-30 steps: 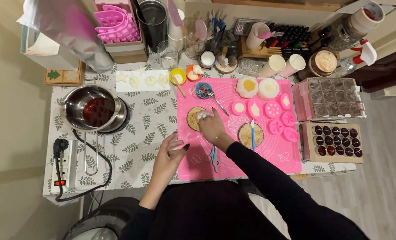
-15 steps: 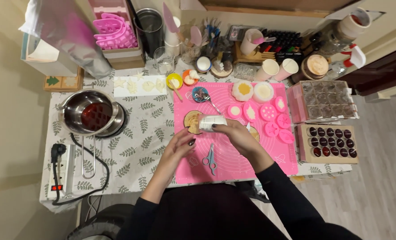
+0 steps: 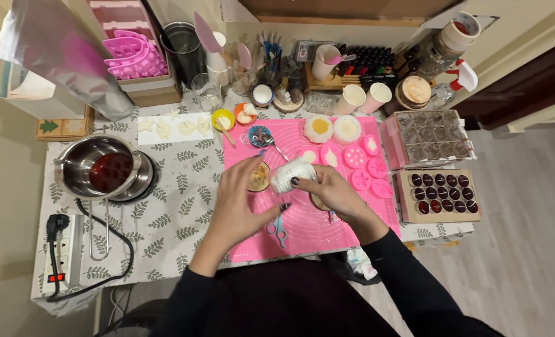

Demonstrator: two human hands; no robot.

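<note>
My right hand (image 3: 332, 191) grips a small white jar (image 3: 289, 176) lying on its side, held over the pink silicone mat (image 3: 308, 224). My left hand (image 3: 241, 198) reaches to the jar's left end, fingers spread around it, partly covering a round mould with brown filling (image 3: 260, 176). Another round brown piece sits mostly hidden under my right hand. Small blue-handled scissors (image 3: 277, 229) lie on the mat just below my hands.
Pink round moulds (image 3: 355, 157) and two filled flower moulds (image 3: 320, 127) lie on the mat's far right. A steel pot of dark red liquid (image 3: 106, 171) sits left on a hotplate, with a power strip (image 3: 57, 249) near the front edge. Trays of moulds (image 3: 438, 193) stand right.
My right hand has lifted the white jar off the mat and tipped it sideways. My left hand has moved up from the mat's lower part to meet the jar.
</note>
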